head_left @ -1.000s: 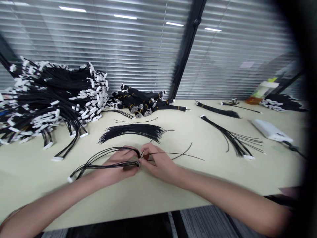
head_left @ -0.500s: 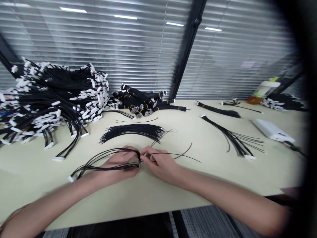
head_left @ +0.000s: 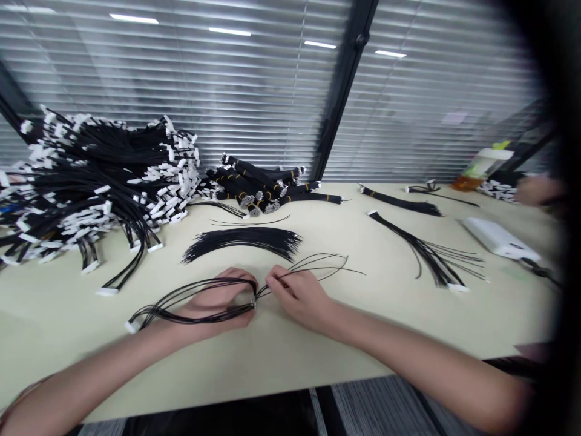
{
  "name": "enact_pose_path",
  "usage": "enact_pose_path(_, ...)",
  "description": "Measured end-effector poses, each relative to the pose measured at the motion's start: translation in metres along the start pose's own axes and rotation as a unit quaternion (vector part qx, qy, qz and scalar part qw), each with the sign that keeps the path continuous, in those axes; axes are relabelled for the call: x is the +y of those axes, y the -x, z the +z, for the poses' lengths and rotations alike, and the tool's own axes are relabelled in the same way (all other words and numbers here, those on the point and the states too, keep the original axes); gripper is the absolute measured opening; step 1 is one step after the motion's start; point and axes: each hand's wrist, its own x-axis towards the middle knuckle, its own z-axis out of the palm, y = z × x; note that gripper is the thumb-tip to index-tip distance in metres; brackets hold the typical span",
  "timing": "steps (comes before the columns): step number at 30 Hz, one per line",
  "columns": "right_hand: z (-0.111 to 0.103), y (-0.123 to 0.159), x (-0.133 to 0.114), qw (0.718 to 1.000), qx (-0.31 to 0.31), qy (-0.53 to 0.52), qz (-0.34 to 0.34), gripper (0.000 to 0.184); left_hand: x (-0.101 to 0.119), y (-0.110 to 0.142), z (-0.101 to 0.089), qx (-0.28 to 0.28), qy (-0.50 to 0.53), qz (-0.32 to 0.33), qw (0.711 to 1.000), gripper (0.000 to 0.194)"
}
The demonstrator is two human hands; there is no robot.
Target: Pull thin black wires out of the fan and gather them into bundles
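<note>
My left hand (head_left: pixel 215 298) is closed around one end of a wire harness (head_left: pixel 157 310), with a small pale connector (head_left: pixel 253 299) at its fingertips. The harness's black wires loop back over the hand and wrist to a white connector (head_left: pixel 132 327) at the lower left. Just to the right, my right hand (head_left: pixel 305 301) pinches thin black wires (head_left: pixel 267 292) that run from the connector. Their loose ends (head_left: pixel 338 268) fan out beyond the right hand. Behind both hands lies a flat bundle of cut black wires (head_left: pixel 242 240).
A big heap of harnesses with white connectors (head_left: pixel 113 163) fills the back left. Taped wire bundles (head_left: pixel 267 184) lie beside it. Rightward are a partly wired harness (head_left: pixel 422 251), a white box with a cable (head_left: pixel 499 238), a bottle (head_left: pixel 481 168) and another person's blurred hand (head_left: pixel 538 191).
My right hand has drawn slightly to the right, away from the left fingertips, and wires now show in the gap. Another person's hand has come in at the right edge.
</note>
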Motion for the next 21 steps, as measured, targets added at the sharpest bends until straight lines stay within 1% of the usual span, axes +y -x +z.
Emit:
enact_pose_path(4, -0.005, -0.007, 0.01, 0.999, 0.045, -0.01, -0.004, 0.038, 0.0, 0.002, -0.002, -0.02, 0.042, -0.012, 0.999, 0.023)
enact_pose_path(8, -0.014, -0.013, 0.021, 0.995, 0.098, -0.024, 0.001, 0.041, -0.001, 0.003, -0.002, -0.02, 0.068, -0.013, 0.997, 0.021)
enact_pose_path(13, -0.029, -0.024, 0.043, 0.98, 0.181, -0.06, 0.056, 0.05, 0.004, 0.005, -0.006, -0.025, 0.084, -0.011, 0.996, 0.021)
enact_pose_path(18, -0.045, -0.035, 0.07, 0.96, 0.254, -0.095, 0.069, 0.046, 0.003, 0.005, -0.007, -0.03, 0.089, -0.015, 0.995, 0.019)
enact_pose_path(21, -0.053, -0.039, 0.085, 0.951, 0.283, -0.103, 0.071, 0.042, 0.004, 0.005, -0.009, -0.034, 0.083, -0.012, 0.996, 0.014)
